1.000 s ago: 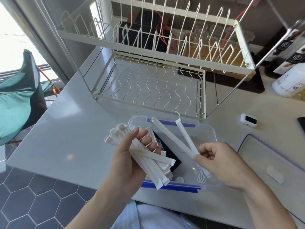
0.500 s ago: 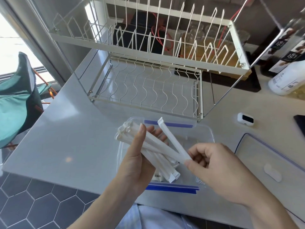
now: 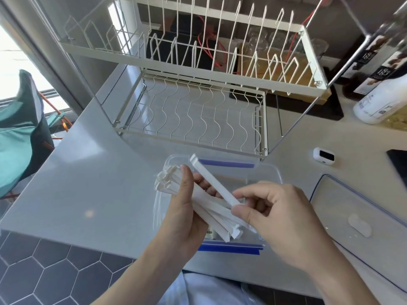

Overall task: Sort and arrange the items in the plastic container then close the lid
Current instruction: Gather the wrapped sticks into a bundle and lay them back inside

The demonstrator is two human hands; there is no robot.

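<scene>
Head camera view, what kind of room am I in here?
Most likely a home kitchen. A white two-tier wire dish rack stands on a pale grey countertop, a white plastic bottle sits at the right, and dark hexagonal floor tiles show below the counter edge.

A single wide-angle head view looks forward and steeply down from close above the worktop [image 3: 92, 194]. Both hands fill the lower centre of the frame, a dish rack [image 3: 198, 89] spans the top, and floor tiles [image 3: 44, 271] show lower left.
</scene>
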